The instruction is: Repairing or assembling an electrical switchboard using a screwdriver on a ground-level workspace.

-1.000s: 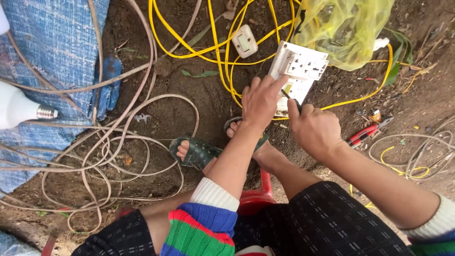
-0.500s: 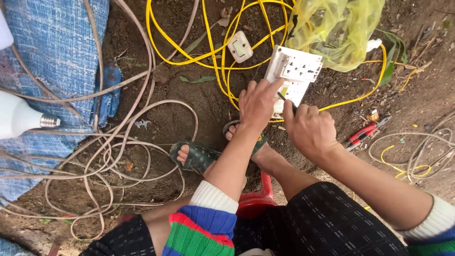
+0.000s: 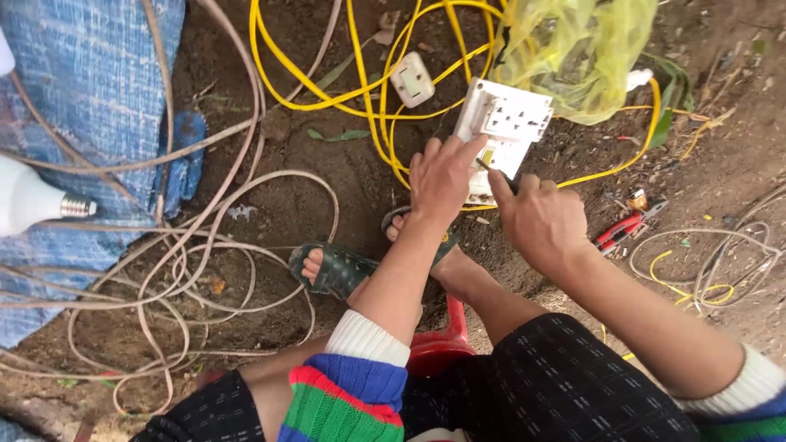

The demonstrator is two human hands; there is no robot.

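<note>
White socket panel (image 3: 506, 123): on bare soil, far centre, among yellow cable (image 3: 368, 98). Left hand (image 3: 442, 176): open, fingers resting flat on panel. Right hand (image 3: 540, 221): closed around thin dark tool (image 3: 496, 173), tip at panel. Red pliers (image 3: 621, 232): right, on ground.

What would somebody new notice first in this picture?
Probably the white socket box at top centre, steadied by the left hand while the right hand works a thin dark tool against it. Next come the bright yellow cable loops on the soil behind, and the red-handled pliers lying at right.
</note>
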